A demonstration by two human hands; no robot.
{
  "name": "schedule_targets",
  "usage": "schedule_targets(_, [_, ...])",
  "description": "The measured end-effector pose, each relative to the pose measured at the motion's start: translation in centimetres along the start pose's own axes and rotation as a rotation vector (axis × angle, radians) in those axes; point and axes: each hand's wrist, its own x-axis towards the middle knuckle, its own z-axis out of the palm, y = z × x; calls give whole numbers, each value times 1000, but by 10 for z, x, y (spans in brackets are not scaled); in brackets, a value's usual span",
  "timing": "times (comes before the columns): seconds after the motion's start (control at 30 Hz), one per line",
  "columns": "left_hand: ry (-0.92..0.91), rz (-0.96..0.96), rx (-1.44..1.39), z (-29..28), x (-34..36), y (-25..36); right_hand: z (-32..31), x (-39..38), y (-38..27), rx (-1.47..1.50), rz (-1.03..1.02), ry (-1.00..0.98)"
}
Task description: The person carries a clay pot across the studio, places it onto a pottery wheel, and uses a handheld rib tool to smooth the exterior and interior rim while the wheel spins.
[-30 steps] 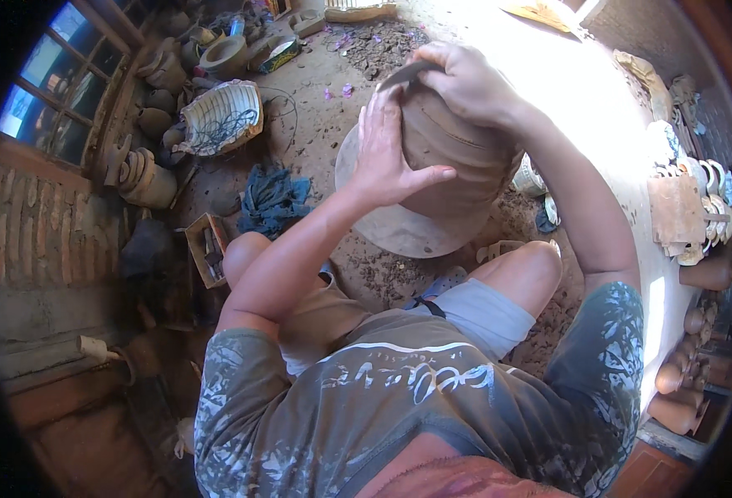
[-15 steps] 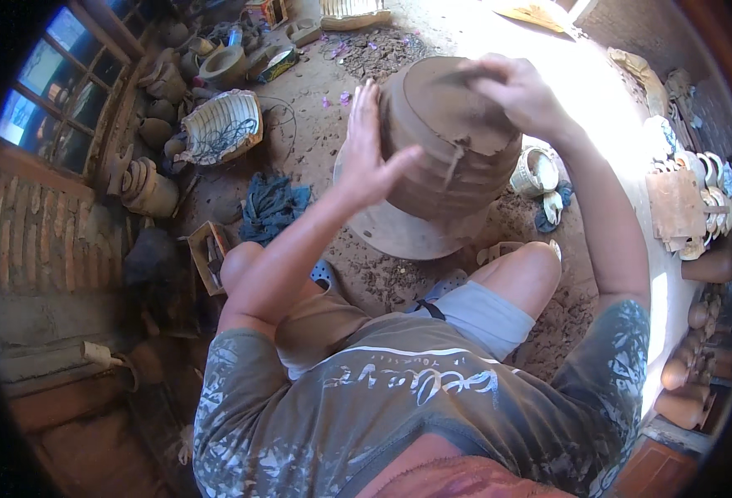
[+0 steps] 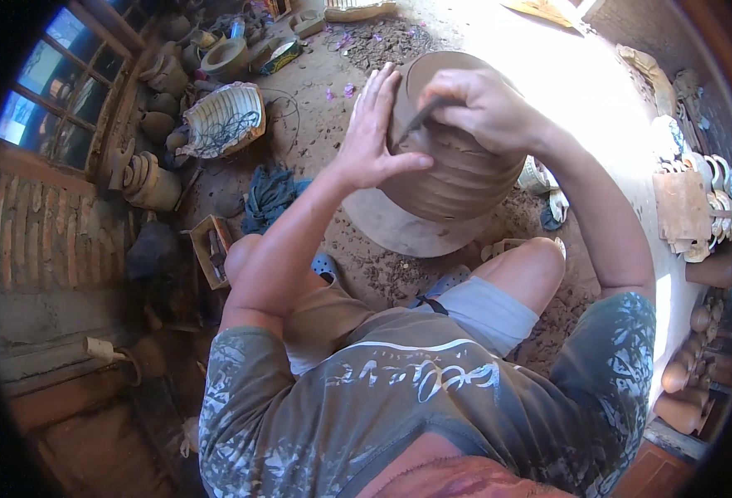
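Observation:
A large brown clay pot (image 3: 465, 178) with ridges around its side stands on a round pale wheel disc (image 3: 407, 228) between my knees. My left hand (image 3: 374, 137) lies against the pot's left side, fingers stretched upward and the thumb out toward me across the wall. In my right hand (image 3: 486, 108) I grip a thin dark blade-like tool (image 3: 422, 120), its exact kind unclear. The blade slants down and left, close to the pot's upper near side. My right hand hides part of the pot's flat top.
A blue cloth (image 3: 268, 199) and a wooden box (image 3: 210, 249) are at my left. Behind them sits a ribbed pale basin (image 3: 229, 120) near several clay pots. A white tub (image 3: 536, 176) stands right of the wheel. Clay crumbs (image 3: 386, 41) litter the floor.
My right hand has moved left and toward me, bringing the dark tool from the pot's top to its near side. The torn clay flap at the upper edge no longer shows. The left hand stays on the wall.

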Motion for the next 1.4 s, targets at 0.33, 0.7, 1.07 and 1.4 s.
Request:
schedule_targets(0.33, [69,-170,-18,8,-11,27,-39,-22,30,184,370,290])
schedule_targets(0.7, [105,-220,21,15,-14,50,15,31,25,-59,164,238])
schedule_targets(1.07, [102,-178,-85,-14,-8,1,-28,-31,-8,14,72,-124])
schedule_targets(1.4, [148,-301,172,32,-33,75,15,60,33,-148,111,257])
